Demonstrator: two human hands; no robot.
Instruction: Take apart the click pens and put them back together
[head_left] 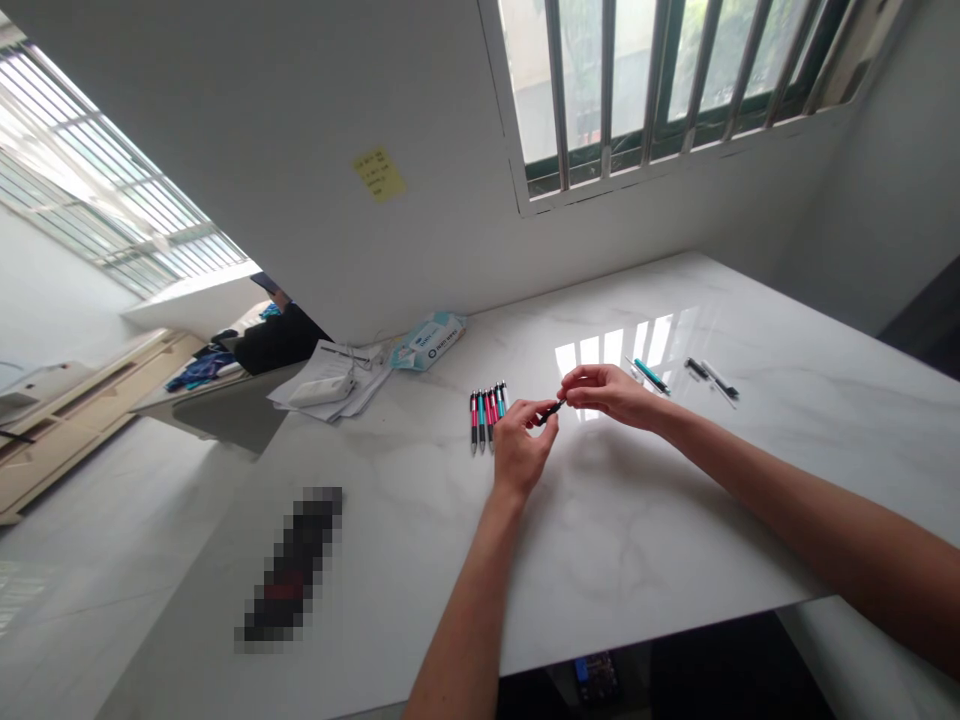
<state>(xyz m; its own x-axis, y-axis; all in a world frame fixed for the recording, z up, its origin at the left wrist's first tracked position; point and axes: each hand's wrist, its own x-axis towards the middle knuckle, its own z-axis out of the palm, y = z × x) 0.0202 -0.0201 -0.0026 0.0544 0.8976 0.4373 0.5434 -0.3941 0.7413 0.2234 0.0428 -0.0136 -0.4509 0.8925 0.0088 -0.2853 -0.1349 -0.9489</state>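
Observation:
My left hand pinches a short black pen part between thumb and fingers, tilted up to the right. The fingertips of my right hand are pressed together at the upper end of that part; what they pinch is too small to make out. Just left of my left hand, several click pens with red, teal and dark barrels lie side by side, partly hidden by the hand. Beyond my right wrist lies a teal pen barrel. Loose black and white pen parts rest further right.
On the white marbled table, a wet-wipes pack lies by the wall beside papers with a white device on top. A pixelated dark object lies at front left. Below the table edge, a phone shows.

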